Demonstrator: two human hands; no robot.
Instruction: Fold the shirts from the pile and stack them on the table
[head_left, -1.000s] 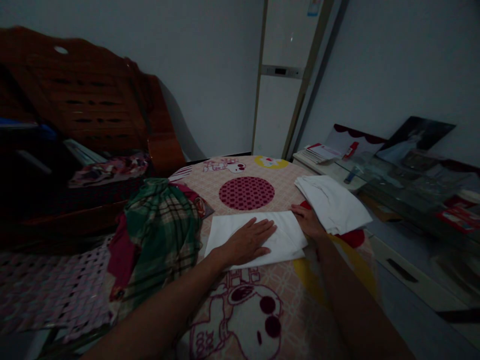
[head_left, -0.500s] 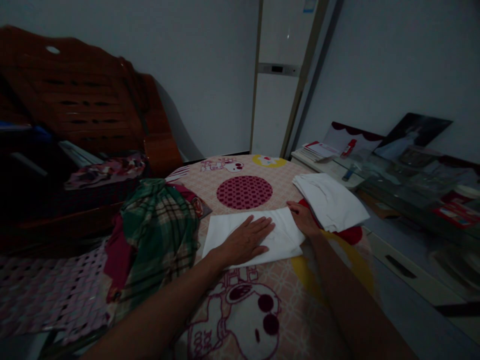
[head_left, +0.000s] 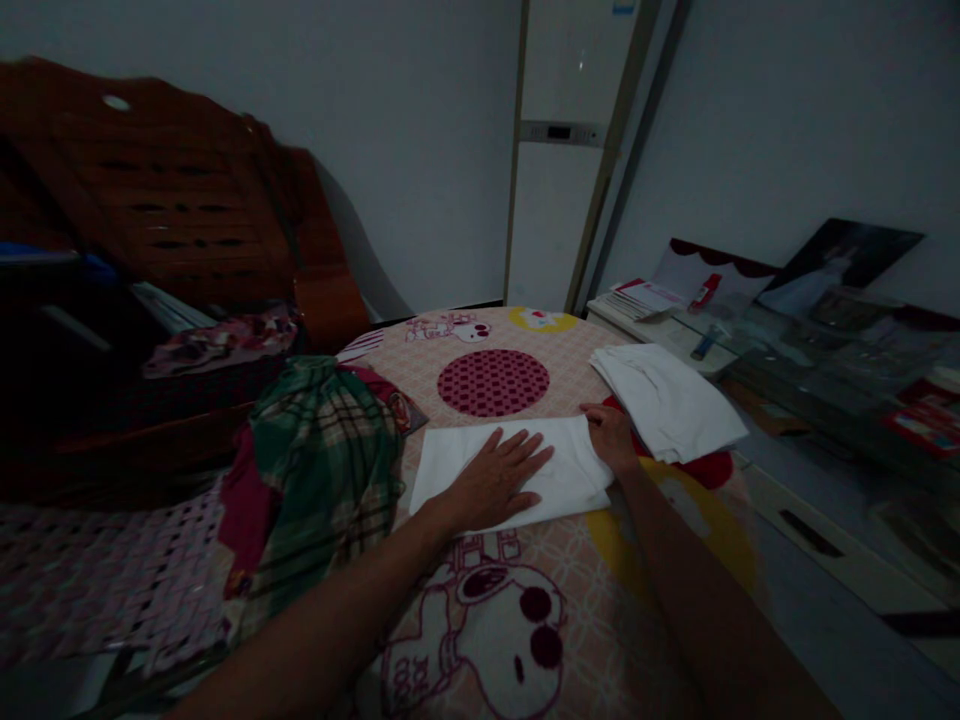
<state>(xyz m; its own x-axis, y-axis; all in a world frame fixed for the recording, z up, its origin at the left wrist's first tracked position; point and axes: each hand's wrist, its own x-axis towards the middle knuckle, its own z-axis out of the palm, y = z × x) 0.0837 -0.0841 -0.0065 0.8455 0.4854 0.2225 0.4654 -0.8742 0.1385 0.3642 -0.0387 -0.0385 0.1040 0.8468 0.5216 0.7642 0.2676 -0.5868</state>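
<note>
Left hand: I have the left hand (head_left: 499,480) palm down on the folded white cloth (head_left: 571,475), fingers loosely spread, gripping nothing.
Right hand: the right hand (head_left: 611,438) is curled at that cloth's far right corner – I cannot tell from here whether the fingertips pinch the fabric or merely rest on it.
Folded white cloth: it lies flat between the left and right edges of the round counter (head_left: 577,365), on the near side of the maroon disc (head_left: 493,382) printed on the cover.
Crease risk: if my left palm slid sideways instead of pressing down, I think the upper layer would ruck up or the layers would come out of line.
Corner risk: should the right fingers catch only the top layer, a tug would likely skew that end.
White stack: the white stack (head_left: 671,400) sits at the counter's right edge, just beyond the right hand, its outer corner reaching the rim. A careless sweep of my right arm could nudge it off.
Plaid cloth: the green plaid cloth (head_left: 322,440) is heaped at the left edge and hangs down past it – its own weight could drag it off, in my judgement, if my left forearm snagged it.
</note>
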